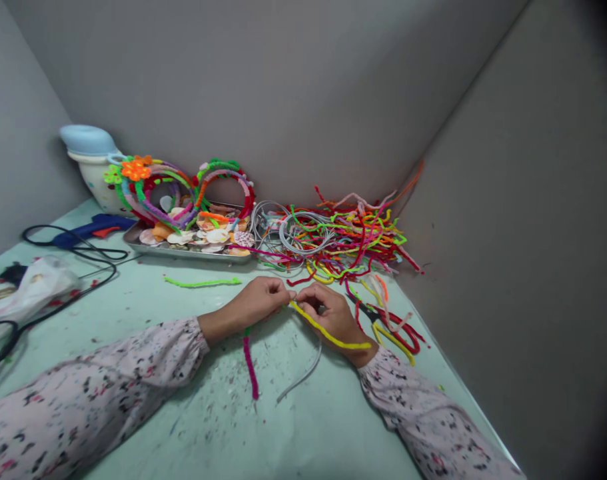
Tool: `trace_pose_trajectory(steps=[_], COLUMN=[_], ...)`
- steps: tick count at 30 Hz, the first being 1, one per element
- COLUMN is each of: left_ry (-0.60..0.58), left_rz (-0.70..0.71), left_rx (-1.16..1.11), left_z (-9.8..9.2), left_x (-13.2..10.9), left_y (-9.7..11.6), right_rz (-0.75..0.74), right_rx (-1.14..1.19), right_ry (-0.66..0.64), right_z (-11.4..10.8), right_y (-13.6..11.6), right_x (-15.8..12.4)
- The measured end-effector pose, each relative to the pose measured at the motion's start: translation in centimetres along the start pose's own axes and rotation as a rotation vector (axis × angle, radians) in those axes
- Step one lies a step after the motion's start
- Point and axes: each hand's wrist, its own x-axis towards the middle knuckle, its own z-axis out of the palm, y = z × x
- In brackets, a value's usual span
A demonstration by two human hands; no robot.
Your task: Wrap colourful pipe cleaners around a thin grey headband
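both hands meet over the middle of the desk [203,427]. the left hand [256,303] has thumb and fingers together in a tight pinch, seemingly clamped on the band [251,370], whose magenta and green leg hangs below it. the right hand [338,317] pinches just beside it, its grip apparently clamped on the end of the yellow strip [350,346]; exactly which fingertips press on what is too small to tell. the strip's free length lies over the thumb side and wrist of the right hand, probably so that it is out of the way of the fingertips. a bare grey wire [306,373] comes out below the right hand; it may be the band's other leg, but the hands hide the middle. fingertips suit such thin pieces better than a full fist.

the lime strip [202,283] lies alone beyond the left hand, within easy reach. the scissors [367,311] lie among loose strips near the right hand, likely for handiness. at the back, the pile [363,233] of strips and grey rings [303,233] leaves working room in front. the tray [188,253] gathers the shells [216,236], with wrapped hoops [250,193] propped upright on them. the glue gun [96,230] lies at the left.
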Motion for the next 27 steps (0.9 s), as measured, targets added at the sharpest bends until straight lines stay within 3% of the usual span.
trace_pose_trajectory(steps=[5,13,19,27], left_ry=[0.020,0.084,0.062,0.062], left_rz=[0.036,0.209,0.206,0.240], left_rx=[0.064,0.311,0.415,0.359], left_z=[0.15,0.15,-0.01,0.07], left_x=[-0.20,-0.28,-0.33,-0.37], left_y=[0.31,0.00,0.17,0.10], right_rz=[0.013,0.106,0.125,0.152], right_rx=[-0.007,-0.005,0.019,0.021], right_ry=[0.004,-0.003,-0.002,-0.007], right_z=[-0.04,-0.02,0.00,-0.01], right_y=[-0.25,-0.52,-0.45,-0.43], right_x=[-0.05,-0.08,-0.06,0.03])
